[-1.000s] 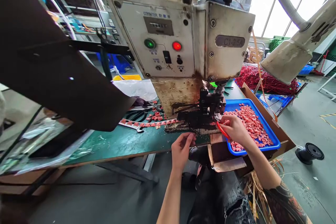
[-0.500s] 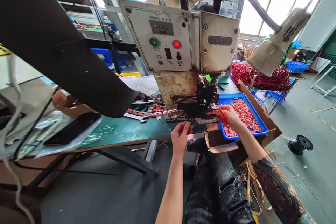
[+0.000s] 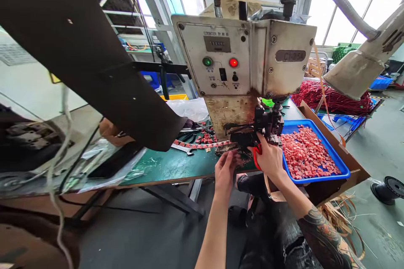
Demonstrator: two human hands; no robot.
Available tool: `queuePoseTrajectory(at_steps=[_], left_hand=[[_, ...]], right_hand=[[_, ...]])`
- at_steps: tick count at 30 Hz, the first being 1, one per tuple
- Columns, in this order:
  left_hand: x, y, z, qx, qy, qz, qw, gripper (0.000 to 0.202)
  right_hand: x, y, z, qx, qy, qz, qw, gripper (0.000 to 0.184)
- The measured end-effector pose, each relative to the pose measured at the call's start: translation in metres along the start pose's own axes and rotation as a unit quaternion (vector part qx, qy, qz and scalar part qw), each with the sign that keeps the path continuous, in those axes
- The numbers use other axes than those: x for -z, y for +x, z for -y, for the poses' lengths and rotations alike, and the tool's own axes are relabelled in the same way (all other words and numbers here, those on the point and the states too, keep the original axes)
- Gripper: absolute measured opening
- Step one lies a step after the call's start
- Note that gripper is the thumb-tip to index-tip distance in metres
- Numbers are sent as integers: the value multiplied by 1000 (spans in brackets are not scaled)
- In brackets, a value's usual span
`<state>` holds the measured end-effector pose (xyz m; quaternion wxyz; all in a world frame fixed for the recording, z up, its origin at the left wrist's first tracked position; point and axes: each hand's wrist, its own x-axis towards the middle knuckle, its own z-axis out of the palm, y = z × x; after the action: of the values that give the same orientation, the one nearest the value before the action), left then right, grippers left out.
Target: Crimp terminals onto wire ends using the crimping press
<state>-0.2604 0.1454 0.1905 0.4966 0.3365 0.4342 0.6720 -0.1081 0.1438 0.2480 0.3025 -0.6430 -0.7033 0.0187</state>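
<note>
My right hand (image 3: 269, 157) is closed on red-handled scissors (image 3: 256, 156), held at the black tooling block (image 3: 267, 122) under the old cream-coloured press machine (image 3: 246, 61). My left hand (image 3: 226, 167) sits just left of it at the bench's front edge, fingers curled in a pinch near the strip of red pieces (image 3: 202, 145); what it pinches is too small to make out. A blue tray (image 3: 331, 147) full of small red pieces lies to the right of my right hand.
A green bench top (image 3: 170, 164) carries a wrench (image 3: 181, 149), pliers and loose red bits. A big dark panel (image 3: 94, 63) hangs at the left. A lamp head (image 3: 360, 71) and a bundle of red wires (image 3: 331, 98) are at the right. A black spool (image 3: 389, 187) lies on the floor.
My right hand has moved left from the blue tray to the tooling block with the scissors. My left hand has risen slightly toward the strip. The camera has shifted.
</note>
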Motion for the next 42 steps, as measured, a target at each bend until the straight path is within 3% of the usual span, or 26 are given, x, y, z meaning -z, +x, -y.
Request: queuePoseTrajectory(at_steps=[6,12,18,31,37,42], left_hand=[[-15,21,3,28,-91,0,995,50],[-24,36,-4,45,-134,-38,989,37],[-25,44,-9,72,-120,-57,988,22],[-10,56,-24,148,-63,20,987,9],[-11,52,-27,199,-109,29,973,19],[-13,48,-30,203,-129,31,970,26]], right_hand=[[-17,0,7,12,1,-11,1000,51],[-13,6,16,-18,0,61,998,49],[-10,10,16,-28,15,78,996,46],[-11,12,15,-33,43,94,994,47],[-12,9,15,-43,44,88,994,46],[-13,9,13,-38,51,85,994,45]])
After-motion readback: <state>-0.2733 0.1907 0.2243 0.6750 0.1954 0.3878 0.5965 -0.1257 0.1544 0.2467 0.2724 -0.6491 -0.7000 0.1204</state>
